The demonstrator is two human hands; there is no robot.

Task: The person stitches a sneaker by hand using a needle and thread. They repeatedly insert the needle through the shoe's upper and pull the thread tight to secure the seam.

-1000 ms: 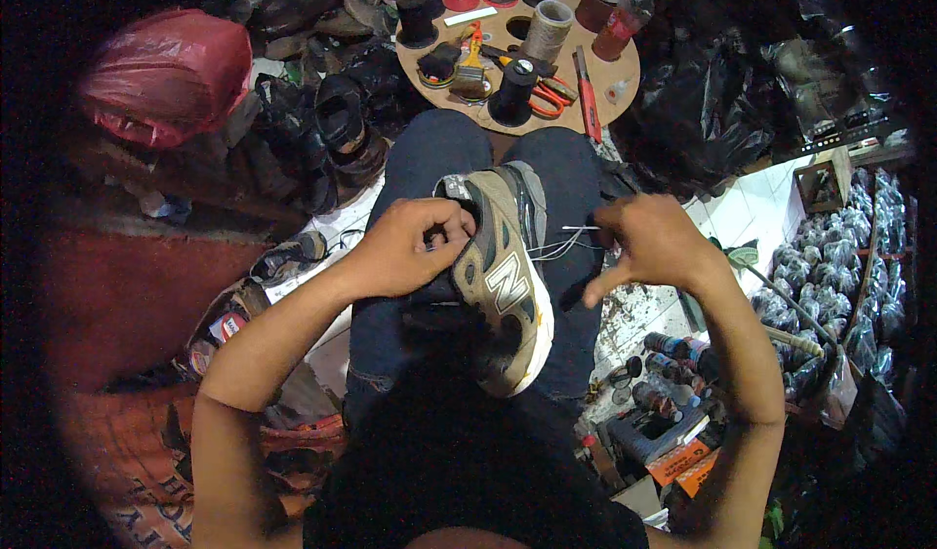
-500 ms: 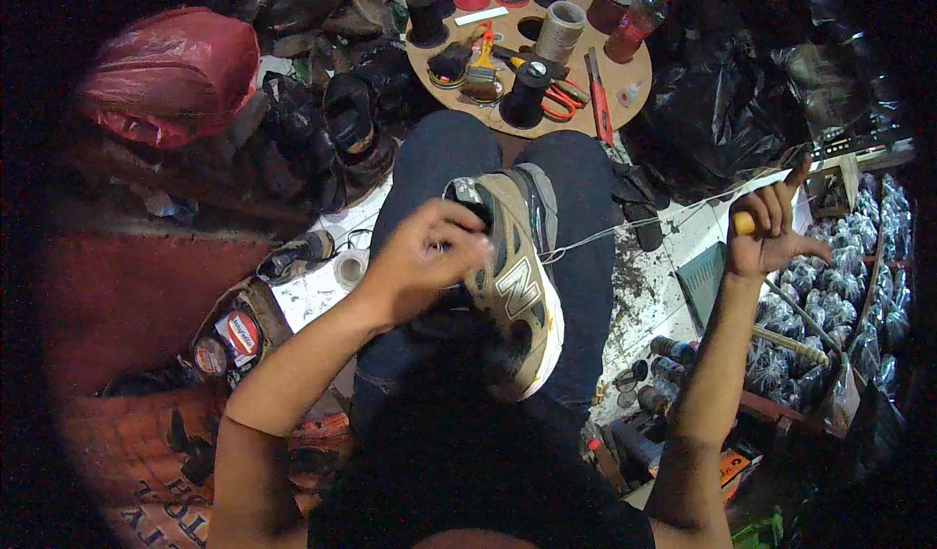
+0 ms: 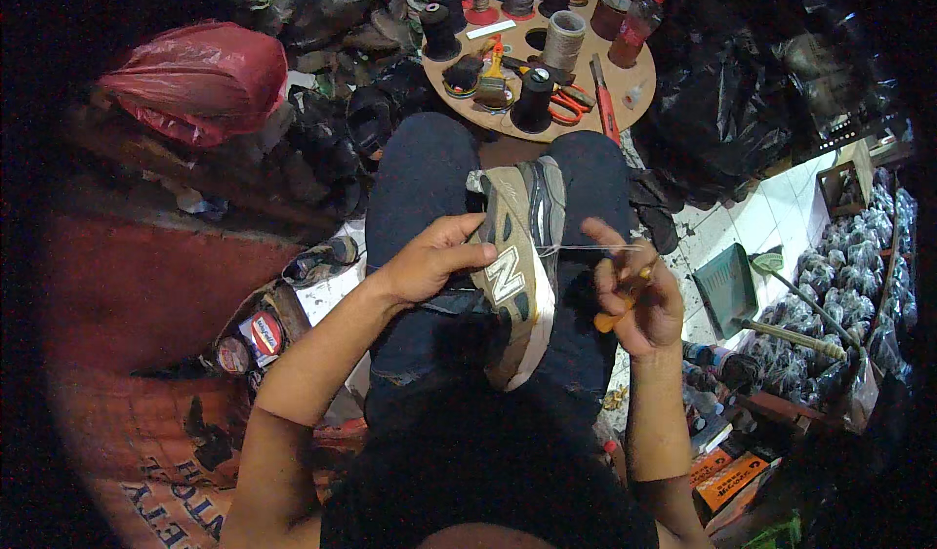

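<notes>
A beige and grey sneaker [image 3: 504,222] with a white sole lies on its side across my thighs. My left hand [image 3: 434,261] is closed on its upper, the thumb pressed on the side and the other fingers hidden behind. White thread [image 3: 576,247] runs from the sole's edge to my right hand [image 3: 644,300], which is to the right of the shoe. That hand's fingers are curled round a yellow-handled tool [image 3: 607,323], whose working end cannot be made out. The index finger reaches out along the thread.
Ahead of my knees stands a round board [image 3: 459,71] with thread spools, orange-handled scissors [image 3: 571,108], a red cutter [image 3: 603,100] and a red-capped bottle [image 3: 639,30]. A green dustpan [image 3: 727,290] and plastic-wrapped goods [image 3: 849,276] are at right. A red bag [image 3: 200,81] sits far left.
My right hand has come in from the far right to beside the shoe, and the stretch of thread is shorter. My left hand has settled on the shoe's side.
</notes>
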